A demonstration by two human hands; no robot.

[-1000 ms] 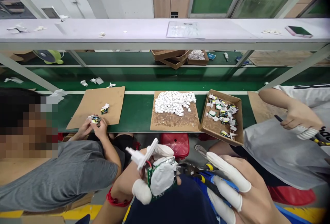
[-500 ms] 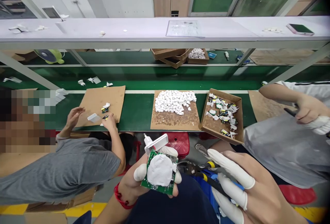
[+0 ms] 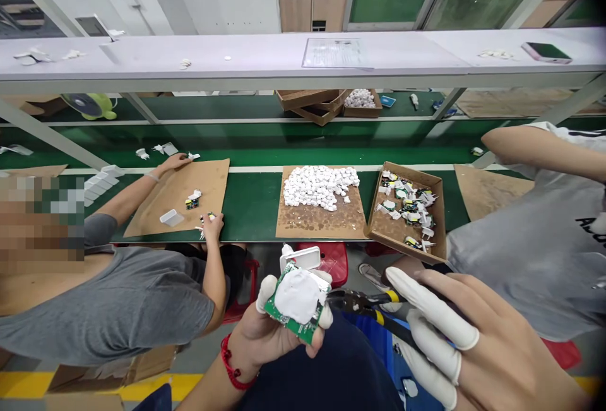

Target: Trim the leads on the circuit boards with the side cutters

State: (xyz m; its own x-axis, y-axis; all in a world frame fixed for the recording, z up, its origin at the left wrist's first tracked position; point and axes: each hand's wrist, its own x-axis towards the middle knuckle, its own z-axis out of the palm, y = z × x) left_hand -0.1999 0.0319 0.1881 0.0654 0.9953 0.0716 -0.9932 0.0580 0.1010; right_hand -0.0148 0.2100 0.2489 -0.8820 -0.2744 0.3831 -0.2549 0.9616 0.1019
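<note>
My left hand [image 3: 269, 329], with white finger cots and a red bracelet, grips a green circuit board [image 3: 303, 330] by its edges. A flat round pad of white putty [image 3: 297, 296] covers much of the board's face. Behind the board a white plastic plug part [image 3: 303, 258] sticks up, and how it joins the board is hidden. In my right hand [image 3: 454, 341], also in white finger cots, is a pair of cutting pliers [image 3: 364, 303] with black and yellow handles. The pliers' jaws are at the board's right edge; whether they touch it I cannot tell.
A cardboard sheet [image 3: 322, 221] bears a heap of white putty lumps [image 3: 319, 187]. Right of it, a cardboard tray [image 3: 374, 228] holds several circuit assemblies. Co-workers sit on both sides; the left one handles small parts on another cardboard sheet [image 3: 213, 177]. A red stool [image 3: 334, 262] stands below.
My left hand has turned and shifted the board slightly right, and the plug part behind it is tilted differently. The left co-worker's far arm has reached forward; the right co-worker's hand has left view.
</note>
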